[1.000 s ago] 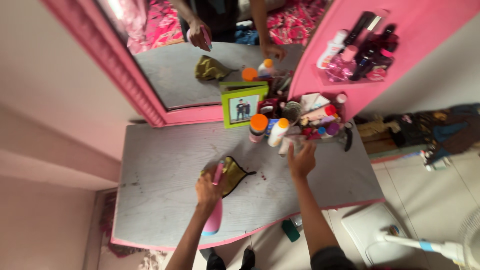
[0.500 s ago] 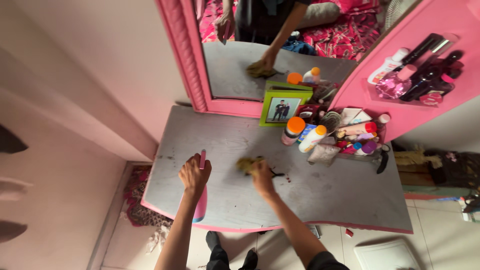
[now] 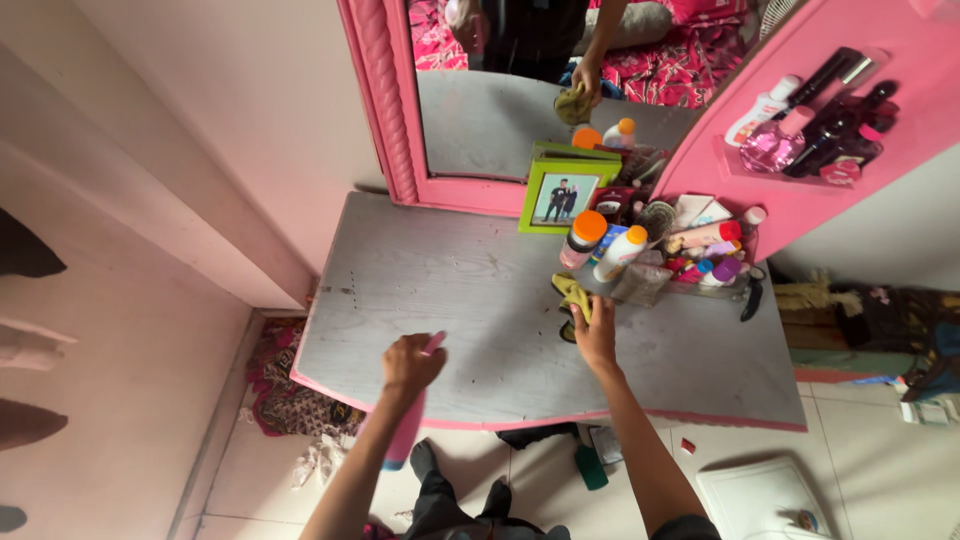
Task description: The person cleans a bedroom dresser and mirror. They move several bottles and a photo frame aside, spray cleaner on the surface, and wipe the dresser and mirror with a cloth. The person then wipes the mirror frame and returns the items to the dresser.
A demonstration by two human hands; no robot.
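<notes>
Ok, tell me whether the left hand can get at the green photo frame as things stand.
Probably not freely: the left hand is wrapped around a pink bottle near the table's front edge, while the green photo frame stands at the back by the mirror.

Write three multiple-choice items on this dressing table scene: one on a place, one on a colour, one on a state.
1. Where is the yellow cloth?
A. On the floor
B. On the table top, under the right hand, near the bottles
C. Hanging on the mirror frame

2. What colour is the picture frame?
A. Green
B. Blue
C. Black

3. What is the left hand doing?
A. Lying flat and empty
B. Touching the mirror
C. Gripping a pink bottle

Answers:
1. B: the right hand presses the cloth on the grey table, beside the orange-capped bottles.
2. A: the frame leans green against the mirror.
3. C: its fingers close around the pink bottle, which points down past the table edge.
</notes>
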